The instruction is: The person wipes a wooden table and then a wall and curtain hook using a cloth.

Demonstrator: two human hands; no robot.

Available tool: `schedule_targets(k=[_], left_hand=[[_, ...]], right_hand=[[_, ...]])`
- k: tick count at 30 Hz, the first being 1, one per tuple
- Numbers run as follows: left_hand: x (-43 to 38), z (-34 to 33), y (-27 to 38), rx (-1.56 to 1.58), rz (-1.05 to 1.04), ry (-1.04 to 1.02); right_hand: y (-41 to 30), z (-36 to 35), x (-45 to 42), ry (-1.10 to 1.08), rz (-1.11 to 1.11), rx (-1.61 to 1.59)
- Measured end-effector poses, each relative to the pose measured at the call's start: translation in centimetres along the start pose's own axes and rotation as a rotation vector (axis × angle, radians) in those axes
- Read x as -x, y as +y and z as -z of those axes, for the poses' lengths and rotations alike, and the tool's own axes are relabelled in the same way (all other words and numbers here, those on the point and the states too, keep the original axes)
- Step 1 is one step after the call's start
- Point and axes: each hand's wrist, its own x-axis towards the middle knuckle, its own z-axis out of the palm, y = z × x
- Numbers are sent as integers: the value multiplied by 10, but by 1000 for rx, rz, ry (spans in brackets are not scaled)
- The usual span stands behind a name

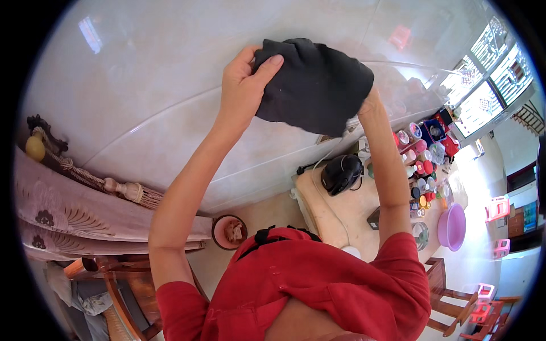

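Note:
A dark grey cloth [313, 87] is spread between my two hands, in front of a pale tiled wall [170, 72]. My left hand [247, 83] grips its left edge, the thumb lying on the near face and the fingers bent behind. On the other side, my right hand [370, 102] goes in behind or inside the cloth. Only the wrist and the heel of that hand show, so its fingers are hidden. The upper edge of the cloth is wavy, and its lower right corner hangs down.
Below my right arm, a table [313, 192] carries a black electric kettle [341, 174], several jars and a purple basin [452, 226]. A waste bin [229, 232] stands on the floor. Pink curtains [85, 213] with a tasselled tieback [123, 189] hang at left, above a wooden chair [136, 294].

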Motion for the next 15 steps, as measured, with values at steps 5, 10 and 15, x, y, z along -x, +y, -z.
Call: schedule_targets(k=[5,10,15], left_hand=[[-12,-3,-7,-230,71,-103],[-19,-13,-16,-349,58,-240],[-13,-36,2,-696,-72,-434]], right_hand=[[30,36,16,186,120,145],[75,18,64,315,1006,1140],[83,-37,64,264,1329,1442]])
